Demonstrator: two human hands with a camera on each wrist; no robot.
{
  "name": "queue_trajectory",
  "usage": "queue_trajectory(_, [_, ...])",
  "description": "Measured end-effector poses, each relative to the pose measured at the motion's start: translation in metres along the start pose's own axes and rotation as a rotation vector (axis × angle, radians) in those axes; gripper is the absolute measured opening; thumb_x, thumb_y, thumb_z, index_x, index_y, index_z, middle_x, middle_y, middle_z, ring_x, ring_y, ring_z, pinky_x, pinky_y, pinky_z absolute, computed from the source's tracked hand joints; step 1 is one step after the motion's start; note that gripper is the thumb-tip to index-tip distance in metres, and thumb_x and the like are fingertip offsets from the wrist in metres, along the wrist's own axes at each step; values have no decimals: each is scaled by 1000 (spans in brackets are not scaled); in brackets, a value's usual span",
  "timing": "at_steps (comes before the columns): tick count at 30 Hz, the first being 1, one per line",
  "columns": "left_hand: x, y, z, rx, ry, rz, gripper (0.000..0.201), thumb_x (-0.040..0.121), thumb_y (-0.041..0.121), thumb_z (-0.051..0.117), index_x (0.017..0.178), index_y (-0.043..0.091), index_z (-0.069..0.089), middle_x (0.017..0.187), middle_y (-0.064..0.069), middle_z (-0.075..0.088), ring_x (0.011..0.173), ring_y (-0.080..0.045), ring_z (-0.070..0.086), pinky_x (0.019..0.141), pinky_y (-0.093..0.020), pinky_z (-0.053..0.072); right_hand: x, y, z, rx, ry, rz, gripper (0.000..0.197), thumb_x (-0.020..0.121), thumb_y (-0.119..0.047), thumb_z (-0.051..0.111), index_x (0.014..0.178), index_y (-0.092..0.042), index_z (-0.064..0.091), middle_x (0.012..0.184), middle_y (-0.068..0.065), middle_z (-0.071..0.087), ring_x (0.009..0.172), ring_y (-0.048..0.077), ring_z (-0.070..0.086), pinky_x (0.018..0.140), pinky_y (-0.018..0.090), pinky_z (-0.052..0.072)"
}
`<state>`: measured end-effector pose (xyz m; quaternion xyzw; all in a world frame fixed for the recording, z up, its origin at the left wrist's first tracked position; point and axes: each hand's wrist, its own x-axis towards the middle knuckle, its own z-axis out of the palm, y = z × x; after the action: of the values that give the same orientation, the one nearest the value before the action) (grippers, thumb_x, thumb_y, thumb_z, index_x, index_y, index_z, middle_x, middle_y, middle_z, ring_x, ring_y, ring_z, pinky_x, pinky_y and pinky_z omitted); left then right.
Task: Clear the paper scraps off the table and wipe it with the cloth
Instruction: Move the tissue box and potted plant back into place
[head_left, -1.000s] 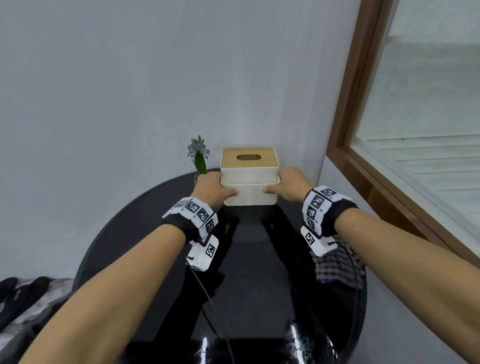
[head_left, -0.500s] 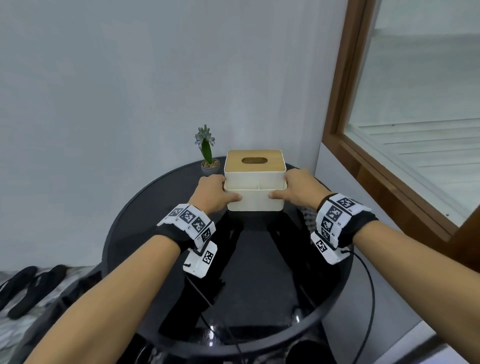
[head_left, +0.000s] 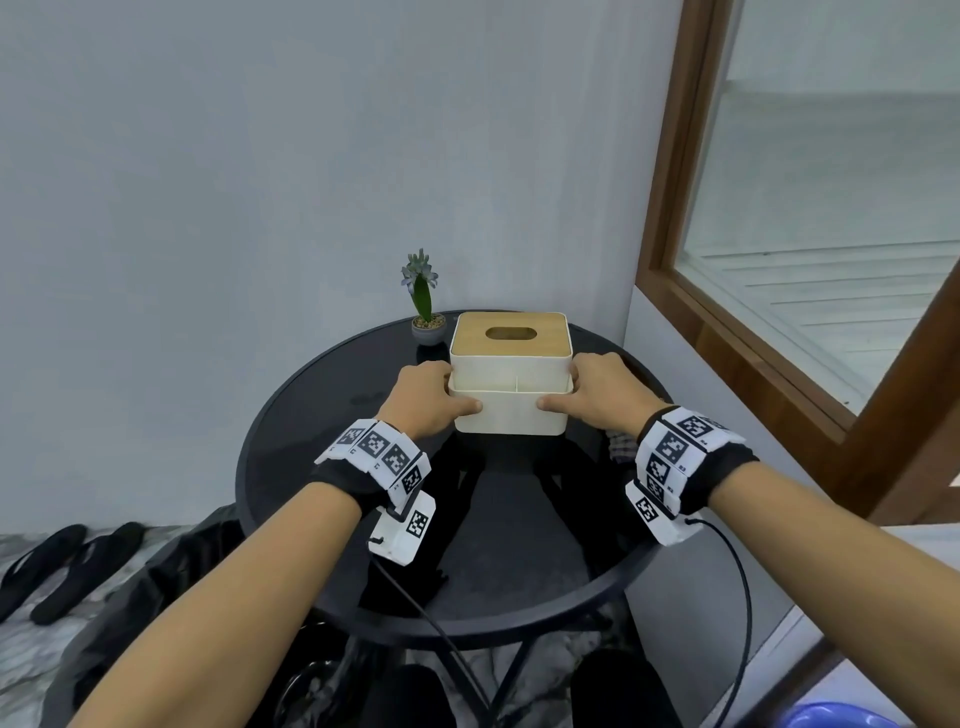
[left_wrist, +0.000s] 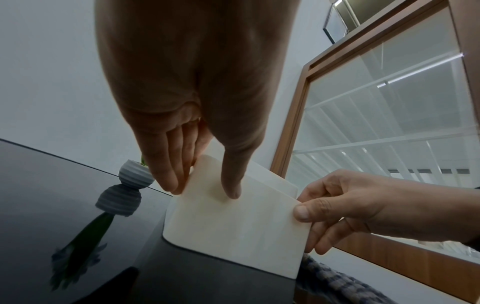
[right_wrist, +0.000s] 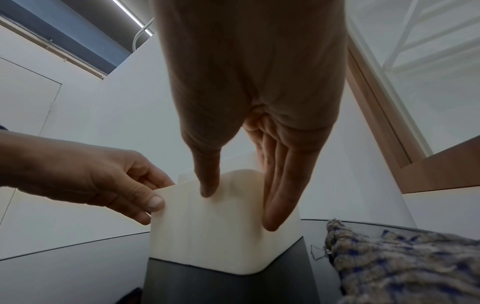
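Observation:
A cream tissue box (head_left: 511, 379) with a wooden slotted lid stands at the back of the round black glass table (head_left: 498, 545). My left hand (head_left: 431, 397) grips its left front corner, thumb on the front face and fingers along the side. My right hand (head_left: 592, 395) grips the right front corner the same way. In the wrist views the box (left_wrist: 233, 226) (right_wrist: 221, 236) rests on the glass between both hands. A checked cloth (head_left: 621, 447) (right_wrist: 402, 263) lies at the table's right edge, mostly hidden behind my right wrist. I see no paper scraps.
A small potted plant (head_left: 427, 306) stands just behind and left of the box. The wall is close behind the table, and a wood-framed window (head_left: 670, 218) is at the right. Black sandals (head_left: 62, 566) lie on the floor at the left.
Both hands keep their hold on the tissue box. The head view has pulled back and up, so the whole tabletop and the plant's pot now show.

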<state>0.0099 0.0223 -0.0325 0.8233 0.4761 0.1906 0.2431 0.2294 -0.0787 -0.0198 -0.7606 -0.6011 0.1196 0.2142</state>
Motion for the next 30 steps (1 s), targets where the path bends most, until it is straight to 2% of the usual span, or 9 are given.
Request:
queue_trajectory(3, [-5,1,-1,-3,-11,7,49,80,37,75,123,16,63,114,-2,70,103,-17,65,89,-29,50,-6,-1,0,16,0,-8,54,79,-48,71,115,-11,59,111,8,66,92,20,61,71,28,48])
queue_trajectory(6, [-8,3,-1,-1,-24,6,52,81,37,74,126,17,61,117,-2,69,107,-18,63,93,-32,50,-10,-1,-1,31,3,-12,48,81,-45,70,111,-10,59,110,8,66,85,14,54,58,21,40])
queue_trajectory(7, [-8,3,-2,-2,-27,3,52,81,38,74,127,17,60,117,-3,69,107,-19,63,94,-33,50,-11,-2,-1,37,0,-13,48,81,-45,70,111,-10,58,111,8,66,85,13,53,58,20,39])
queue_trajectory(11, [-10,3,-2,-1,-29,-1,50,82,38,73,125,16,61,116,-3,69,107,-19,63,95,-35,50,-11,-1,1,54,-6,-12,48,80,-44,71,113,-11,58,114,8,66,87,12,54,70,25,44])
queue_trajectory(15, [-11,3,-2,-17,-33,-19,51,81,40,73,125,18,61,116,-1,69,108,-19,62,97,-37,50,-12,0,-1,50,-25,2,48,80,-44,71,113,-12,57,114,7,65,88,13,54,70,25,44])
queue_trajectory(17, [-10,3,-1,-42,-31,-25,56,80,41,74,128,19,58,118,0,67,110,-19,62,96,-34,49,-11,1,-2,60,-26,21,48,80,-45,71,112,-12,57,114,7,65,90,15,56,73,27,47])
queue_trajectory(21, [-10,4,1,-88,-33,-29,62,78,41,76,132,19,53,122,0,64,111,-18,60,92,-29,47,-8,4,0,90,-39,55,68,72,-53,74,123,-15,52,118,5,62,98,19,60,81,33,53])
queue_trajectory(26, [-10,4,3,-98,-24,-23,57,78,40,76,128,19,57,117,0,67,111,-19,60,98,-37,48,-9,2,7,124,-56,53,86,63,-52,81,131,-14,44,126,7,57,108,23,58,90,35,51])
queue_trajectory(30, [-9,5,3,-76,-10,-34,55,77,39,76,125,17,59,116,-2,67,110,-20,60,97,-38,50,-7,2,12,122,-63,72,95,59,-52,83,135,-14,40,127,9,55,110,26,57,91,36,50])
